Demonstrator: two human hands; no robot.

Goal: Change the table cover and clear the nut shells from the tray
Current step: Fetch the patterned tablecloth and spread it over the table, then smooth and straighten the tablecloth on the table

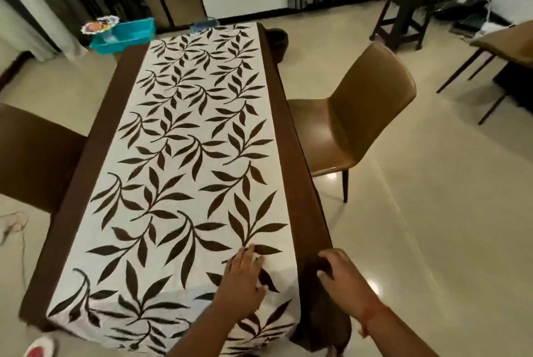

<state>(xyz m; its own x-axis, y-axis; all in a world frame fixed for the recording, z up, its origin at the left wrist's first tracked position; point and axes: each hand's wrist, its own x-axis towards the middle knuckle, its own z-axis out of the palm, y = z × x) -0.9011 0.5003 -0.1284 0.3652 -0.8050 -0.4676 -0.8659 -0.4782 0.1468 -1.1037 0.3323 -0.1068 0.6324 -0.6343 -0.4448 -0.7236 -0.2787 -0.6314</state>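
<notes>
- Across the whole table lay the leaf-print table cover (184,172), brown borders along both sides.
- Left hand (245,273) rested flat, fingers straight, near its corner.
- Right hand (339,273) curled round the brown border there.

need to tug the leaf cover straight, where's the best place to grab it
Grip the brown border at the near right corner of the leaf-print table cover, coming from the right. There it hangs free off the table edge; the right hand already curls on it.
</notes>
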